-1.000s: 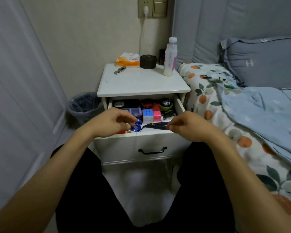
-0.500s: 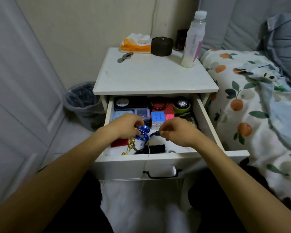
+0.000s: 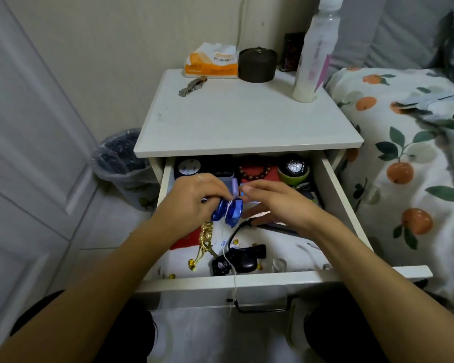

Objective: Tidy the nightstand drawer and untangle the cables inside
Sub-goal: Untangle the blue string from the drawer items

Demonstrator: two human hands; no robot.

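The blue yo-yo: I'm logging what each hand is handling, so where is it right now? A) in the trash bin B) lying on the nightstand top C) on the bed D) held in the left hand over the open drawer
D: the left hand grips the blue yo-yo above the open drawer, with the right hand beside it.

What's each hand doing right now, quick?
Left hand: grips the blue yo-yo above the open drawer.
Right hand: at the yo-yo's white string; whether it pinches it cannot be told.
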